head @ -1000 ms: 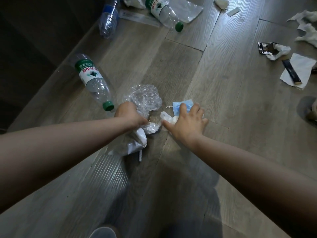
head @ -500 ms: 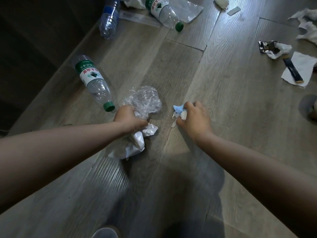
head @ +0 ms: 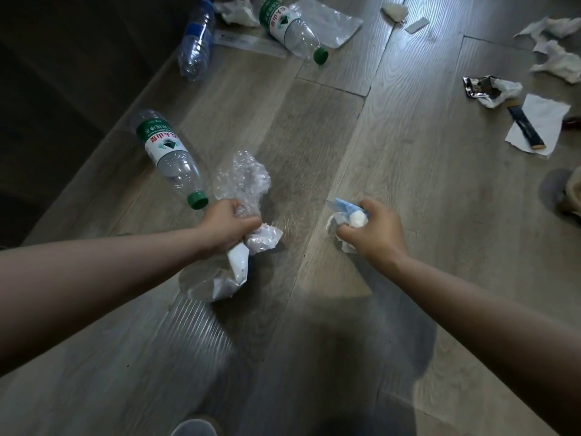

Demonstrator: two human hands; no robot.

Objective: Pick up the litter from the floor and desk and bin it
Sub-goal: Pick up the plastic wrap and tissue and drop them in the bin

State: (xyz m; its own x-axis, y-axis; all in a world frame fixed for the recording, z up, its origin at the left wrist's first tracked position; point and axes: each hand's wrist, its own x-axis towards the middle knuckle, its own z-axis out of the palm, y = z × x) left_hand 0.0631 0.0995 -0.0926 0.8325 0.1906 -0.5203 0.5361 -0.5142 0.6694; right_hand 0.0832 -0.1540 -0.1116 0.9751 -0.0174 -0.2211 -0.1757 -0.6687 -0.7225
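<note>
My left hand [head: 228, 225] is shut on a bunch of crumpled clear plastic and white wrappers [head: 240, 180], which stick out above and below the fist, just over the wooden floor [head: 393, 171]. My right hand [head: 375, 229] is shut on a blue face mask and white tissue [head: 347, 215], a little to the right. An empty bottle with a green cap and label [head: 169, 155] lies on the floor just left of my left hand.
Farther off lie a second green-cap bottle [head: 290, 29], a blue-label bottle [head: 196, 39], a clear plastic sheet [head: 333, 22], crumpled tissues [head: 558, 58], a foil wrapper [head: 479, 86] and a dark sachet [head: 526, 127] on white paper [head: 540, 121]. A dark wall [head: 63, 73] runs along the left.
My right hand closed on the blue mask and tissue and drew it up and to the right, off the floor. My left hand kept its hold on the plastic bundle.
</note>
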